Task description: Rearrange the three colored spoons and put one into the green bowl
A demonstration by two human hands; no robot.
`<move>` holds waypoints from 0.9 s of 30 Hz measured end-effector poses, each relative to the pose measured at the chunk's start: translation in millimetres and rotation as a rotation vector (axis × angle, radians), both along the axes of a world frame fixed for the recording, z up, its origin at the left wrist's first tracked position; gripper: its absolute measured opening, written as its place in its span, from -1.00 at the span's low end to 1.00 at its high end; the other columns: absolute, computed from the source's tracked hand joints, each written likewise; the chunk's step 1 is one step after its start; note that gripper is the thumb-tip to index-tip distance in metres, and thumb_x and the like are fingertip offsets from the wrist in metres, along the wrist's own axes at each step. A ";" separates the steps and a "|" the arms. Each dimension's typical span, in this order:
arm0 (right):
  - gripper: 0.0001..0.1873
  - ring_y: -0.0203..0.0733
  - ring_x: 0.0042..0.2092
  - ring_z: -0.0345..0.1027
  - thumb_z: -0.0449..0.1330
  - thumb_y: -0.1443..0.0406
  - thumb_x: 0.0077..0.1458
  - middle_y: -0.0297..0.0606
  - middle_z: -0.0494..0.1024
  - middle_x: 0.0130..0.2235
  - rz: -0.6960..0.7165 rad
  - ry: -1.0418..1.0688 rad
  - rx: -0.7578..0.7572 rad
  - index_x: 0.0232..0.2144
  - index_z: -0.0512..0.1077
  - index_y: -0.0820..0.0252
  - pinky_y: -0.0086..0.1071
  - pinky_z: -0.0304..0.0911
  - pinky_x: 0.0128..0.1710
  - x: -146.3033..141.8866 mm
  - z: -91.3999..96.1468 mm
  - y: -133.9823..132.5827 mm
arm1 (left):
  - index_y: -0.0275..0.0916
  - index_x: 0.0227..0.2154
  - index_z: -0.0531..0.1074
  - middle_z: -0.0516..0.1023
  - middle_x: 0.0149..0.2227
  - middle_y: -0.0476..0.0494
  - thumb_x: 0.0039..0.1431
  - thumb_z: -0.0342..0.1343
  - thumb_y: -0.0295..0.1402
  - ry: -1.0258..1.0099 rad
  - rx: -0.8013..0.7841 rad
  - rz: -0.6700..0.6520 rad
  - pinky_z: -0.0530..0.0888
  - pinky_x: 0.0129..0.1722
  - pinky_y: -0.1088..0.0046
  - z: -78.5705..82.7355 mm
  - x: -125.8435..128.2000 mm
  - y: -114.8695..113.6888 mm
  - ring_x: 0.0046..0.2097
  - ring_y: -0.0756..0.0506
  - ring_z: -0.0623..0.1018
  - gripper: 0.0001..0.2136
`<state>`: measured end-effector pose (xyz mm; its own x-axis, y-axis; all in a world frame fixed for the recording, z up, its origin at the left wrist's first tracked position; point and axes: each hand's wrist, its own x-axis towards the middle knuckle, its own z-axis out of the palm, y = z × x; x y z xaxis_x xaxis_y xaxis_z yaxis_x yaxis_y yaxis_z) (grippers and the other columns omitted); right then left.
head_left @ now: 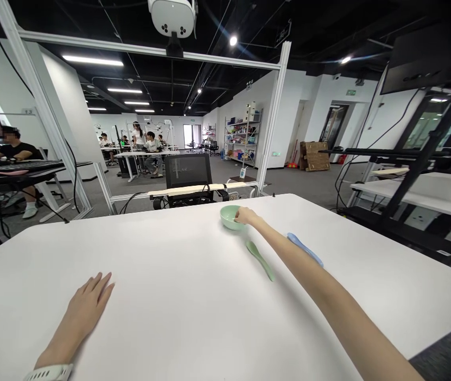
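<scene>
A person sat or stood at a broad white table (170, 307), both arms reaching forward over it. Near the far edge was a light green bowl (227, 218), upright, its opening facing up. The person's right hand (249, 216) was at the bowl's right side, reaching over the rim, with the fingers drawn narrowly together. From where I stood I could not tell whether they pinched the rim or something small inside; the hand itself hid the contact.

The left hand (86, 301) lay palm down at the near left, holding nothing, fingers stretched out and thumb a little apart. A pale band (51, 373) circled that wrist.

Nearer than the bowl lay a green spoon (260, 261), its handle slanting back toward the person. A blue spoon (305, 250) lay on the other side of the right forearm, at a similar slant. Neither was in a hand.

The step in hand, as I judged it, was contact at the bowl, by the right hand alone. The next move seemed to call for a sure fingertip hold, without tipping the bowl, and a forearm kept clear of both spoons.
</scene>
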<state>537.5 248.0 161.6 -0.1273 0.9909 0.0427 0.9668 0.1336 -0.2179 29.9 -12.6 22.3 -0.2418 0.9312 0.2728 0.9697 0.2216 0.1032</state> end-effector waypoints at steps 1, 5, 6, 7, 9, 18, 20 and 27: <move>-0.84 0.01 -0.15 0.61 0.34 0.36 0.14 -0.08 0.74 -0.25 0.004 0.007 0.016 -0.23 0.71 0.21 -0.34 0.34 -0.18 -0.4 0.3 -0.6 | -0.39 0.28 0.45 0.46 0.37 -0.41 0.30 -0.26 -0.05 0.004 0.012 -0.006 0.35 0.39 -0.03 -0.8 -0.2 -0.3 0.40 -0.39 0.41 -0.30; -0.70 -0.01 -0.06 0.58 0.25 0.25 0.28 -0.02 0.72 -0.08 0.021 0.058 0.118 -0.05 0.67 0.27 -0.36 0.31 -0.13 4.7 6.1 -7.6 | -0.38 0.24 0.49 0.50 0.33 -0.44 0.32 -0.24 -0.06 0.017 0.052 -0.013 0.39 0.36 -0.07 -0.8 -0.7 -2.5 0.36 -0.41 0.46 -0.33; -0.66 -0.03 -0.07 0.57 0.20 0.24 0.31 -0.03 0.72 -0.08 0.024 0.076 0.151 0.00 0.64 0.28 -0.36 0.30 -0.12 8.6 7.6 -11.2 | -0.38 0.24 0.49 0.50 0.32 -0.45 0.33 -0.25 -0.06 0.020 0.065 -0.019 0.40 0.35 -0.08 0.6 -0.1 -2.8 0.35 -0.42 0.47 -0.33; -0.64 -0.05 -0.10 0.56 0.16 0.24 0.34 -0.04 0.71 -0.10 0.029 0.106 0.192 0.05 0.62 0.28 -0.36 0.29 -0.12 13.7 8.3 -15.8 | -0.38 0.24 0.49 0.52 0.31 -0.46 0.34 -0.25 -0.06 0.023 0.085 -0.034 0.41 0.34 -0.09 2.7 1.4 -2.7 0.34 -0.42 0.49 -0.33; -0.61 -0.09 -0.17 0.54 0.12 0.25 0.34 -0.09 0.70 -0.16 0.053 0.203 0.296 0.07 0.59 0.28 -0.35 0.28 -0.13 27.6 5.9 -28.8 | -0.36 0.23 0.49 0.54 0.29 -0.44 0.35 -0.25 -0.07 0.019 0.140 -0.097 0.43 0.33 -0.09 8.7 8.8 -0.3 0.33 -0.40 0.50 -0.35; -0.46 -0.14 -0.39 0.36 0.09 0.02 0.27 -0.28 0.54 -0.37 0.048 0.562 0.458 0.11 0.51 0.23 -0.30 0.24 -0.30 87.7 -69.1 -132.1 | -0.20 0.22 0.46 0.60 0.25 -0.31 0.45 -0.18 -0.18 -0.198 0.176 -0.590 0.52 0.31 0.04 44.9 184.0 33.7 0.27 -0.22 0.58 -0.53; -0.46 -0.13 -0.39 0.36 0.10 0.01 0.26 -0.28 0.54 -0.37 0.005 0.588 0.410 0.10 0.51 0.22 -0.29 0.24 -0.31 91.7 -84.3 -148.9 | -0.21 0.26 0.41 0.56 0.28 -0.35 0.45 -0.19 -0.24 -0.216 0.128 -0.723 0.51 0.32 -0.01 48.6 242.1 38.1 0.31 -0.23 0.54 -0.54; -0.46 -0.11 -0.39 0.39 0.10 0.01 0.19 -0.28 0.53 -0.40 -0.059 0.640 0.363 0.05 0.51 0.23 -0.27 0.28 -0.28 93.5 -102.4 -158.8 | -0.30 0.39 0.23 0.31 0.46 -0.38 0.45 -0.13 -0.10 -0.235 0.010 -0.899 0.26 0.49 0.05 47.2 395.7 62.6 0.49 -0.24 0.28 -0.43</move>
